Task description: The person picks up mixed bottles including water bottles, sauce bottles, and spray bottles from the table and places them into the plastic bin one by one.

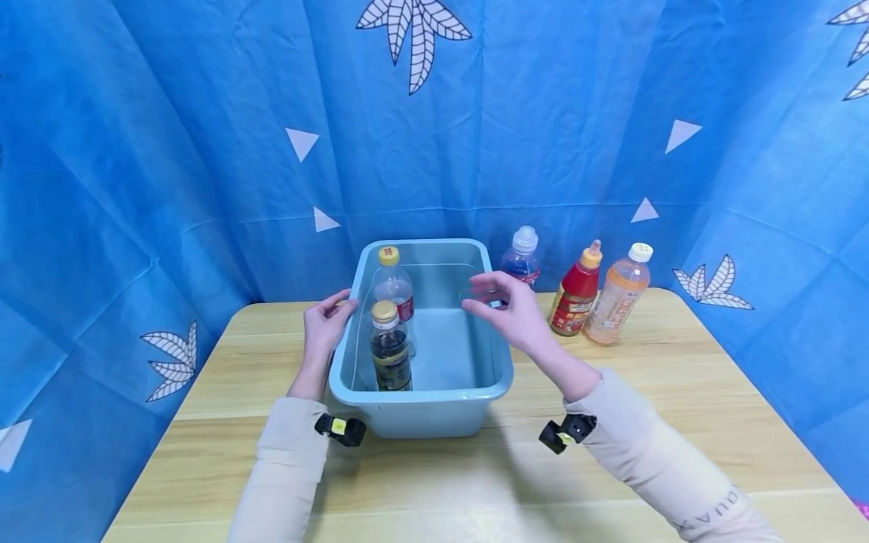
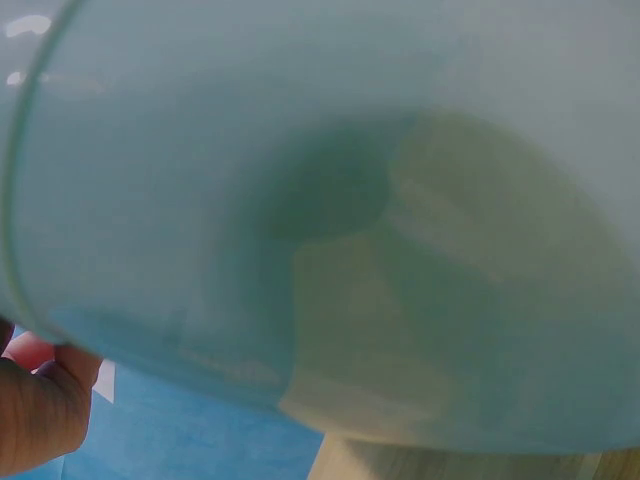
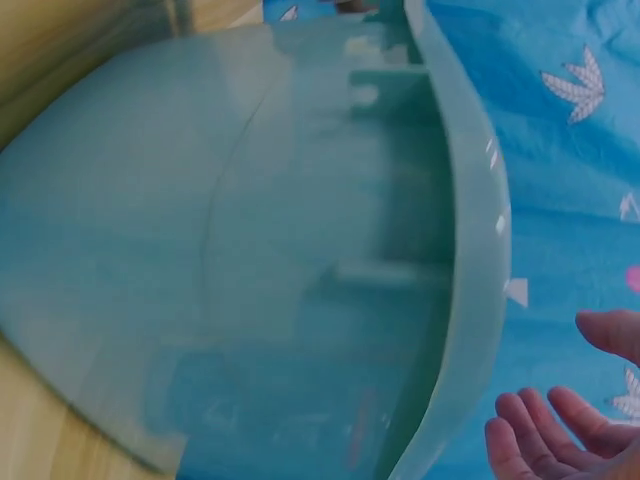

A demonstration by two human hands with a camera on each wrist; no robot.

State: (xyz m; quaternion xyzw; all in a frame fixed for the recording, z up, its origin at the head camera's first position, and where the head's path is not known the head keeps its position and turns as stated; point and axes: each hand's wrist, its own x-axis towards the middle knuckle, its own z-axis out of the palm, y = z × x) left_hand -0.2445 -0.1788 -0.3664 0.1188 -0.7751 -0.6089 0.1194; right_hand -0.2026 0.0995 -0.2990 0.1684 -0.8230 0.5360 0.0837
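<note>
A light blue plastic basin (image 1: 421,415) stands on the wooden table. Inside, along its left side, are a bottle of dark liquid with a tan cap (image 1: 391,354) and, behind it, a clear bottle with a yellow cap and red label (image 1: 394,286). My left hand (image 1: 324,328) holds the basin's left rim; only part of its fingers and thumb shows in the left wrist view. Over the right rim hovers my right hand (image 1: 505,305), its fingers apart and loosely bent, with nothing between them. The right wrist view shows that hand (image 3: 575,430) beyond the rim.
Right of the basin stand a blue bottle with a clear cap (image 1: 521,260), partly behind my right hand, a red squeeze bottle with an orange cap (image 1: 575,294), and an orange bottle with a white cap (image 1: 616,298). A blue patterned curtain (image 1: 421,166) hangs behind the table (image 1: 434,490).
</note>
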